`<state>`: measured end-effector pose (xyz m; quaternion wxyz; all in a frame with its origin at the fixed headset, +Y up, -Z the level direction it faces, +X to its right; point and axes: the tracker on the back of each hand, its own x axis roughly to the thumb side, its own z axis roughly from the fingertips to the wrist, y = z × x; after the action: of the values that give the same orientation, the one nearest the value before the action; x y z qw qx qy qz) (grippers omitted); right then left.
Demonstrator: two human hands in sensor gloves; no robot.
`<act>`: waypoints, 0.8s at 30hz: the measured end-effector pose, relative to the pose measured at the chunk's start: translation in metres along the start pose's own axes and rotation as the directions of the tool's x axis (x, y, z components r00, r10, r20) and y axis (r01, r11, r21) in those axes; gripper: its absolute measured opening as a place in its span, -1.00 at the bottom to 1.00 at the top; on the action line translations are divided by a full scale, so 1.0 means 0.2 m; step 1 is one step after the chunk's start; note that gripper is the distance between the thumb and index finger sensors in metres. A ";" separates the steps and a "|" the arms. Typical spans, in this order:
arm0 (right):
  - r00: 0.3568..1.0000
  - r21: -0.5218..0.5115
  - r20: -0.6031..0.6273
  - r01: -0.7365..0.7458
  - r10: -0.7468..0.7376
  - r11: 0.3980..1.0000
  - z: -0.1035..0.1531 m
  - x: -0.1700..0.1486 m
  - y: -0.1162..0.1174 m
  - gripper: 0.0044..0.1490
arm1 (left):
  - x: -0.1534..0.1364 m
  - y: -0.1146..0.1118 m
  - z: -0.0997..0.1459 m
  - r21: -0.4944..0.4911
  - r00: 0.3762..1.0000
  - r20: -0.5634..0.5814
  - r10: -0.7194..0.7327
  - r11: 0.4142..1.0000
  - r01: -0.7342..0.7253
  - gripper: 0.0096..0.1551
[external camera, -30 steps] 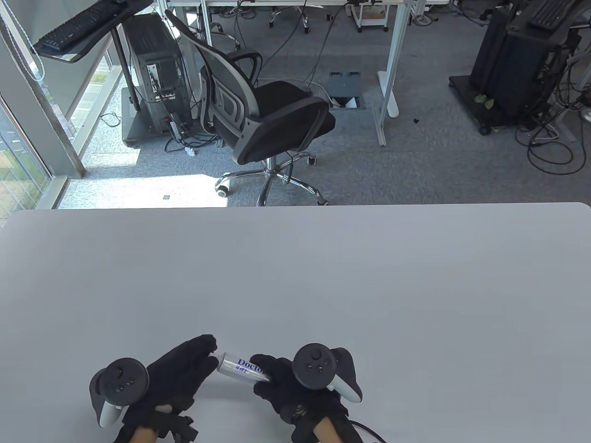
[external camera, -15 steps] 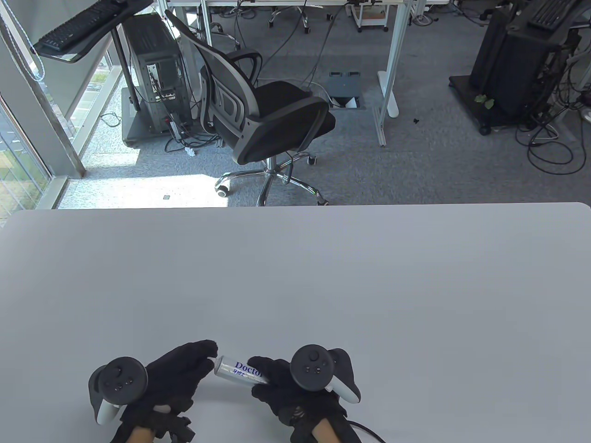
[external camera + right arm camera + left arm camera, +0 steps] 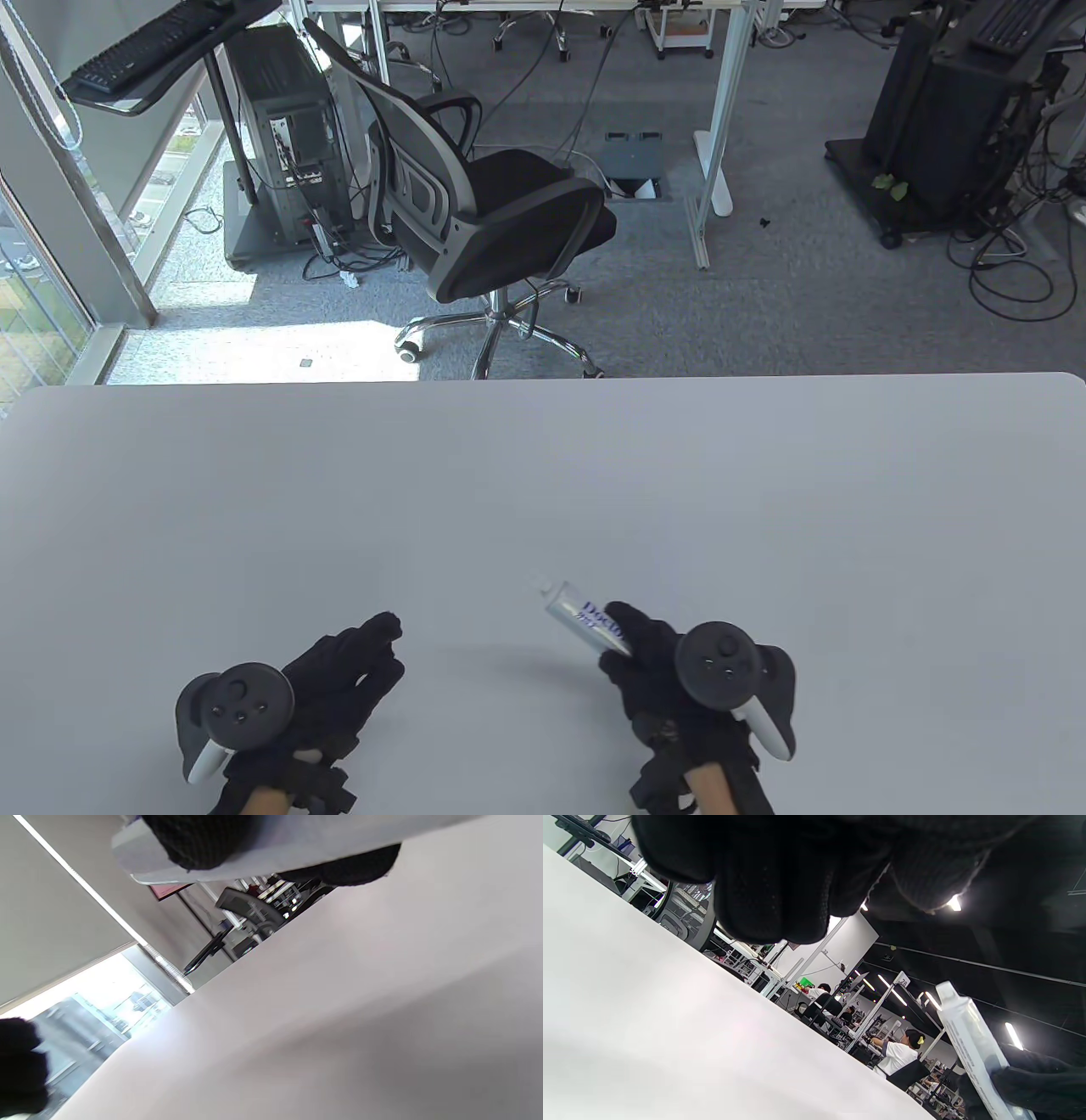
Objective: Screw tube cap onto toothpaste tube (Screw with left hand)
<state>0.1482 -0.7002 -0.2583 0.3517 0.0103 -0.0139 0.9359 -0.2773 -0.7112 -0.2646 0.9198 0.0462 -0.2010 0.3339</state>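
On the white table (image 3: pixel 543 475), my right hand (image 3: pixel 670 679) grips the toothpaste tube (image 3: pixel 585 617), cap (image 3: pixel 543 586) seemingly on, well apart from my left hand (image 3: pixel 331 688), fingers loosely curled and holding nothing.

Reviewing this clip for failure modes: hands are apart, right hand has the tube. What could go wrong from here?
1. The right hand grips the toothpaste tube by its body, lifted off the table; a hard squeeze could push paste out if the cap is not tight.
2. The left hand no longer touches the tube, so cap tightness goes unchecked.
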 end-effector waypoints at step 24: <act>0.565 0.016 -0.778 -0.418 0.274 0.908 0.21 -0.85 -0.31 -0.37 | 0.00 -0.06 -0.01 -0.099 0.998 -0.031 -0.046 0.994 0.042 -0.27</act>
<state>0.3174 -0.7676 -0.2197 0.1327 -0.4192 0.0550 0.8965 -0.2689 -0.7202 -0.2658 0.9313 -0.0005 -0.2007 0.3039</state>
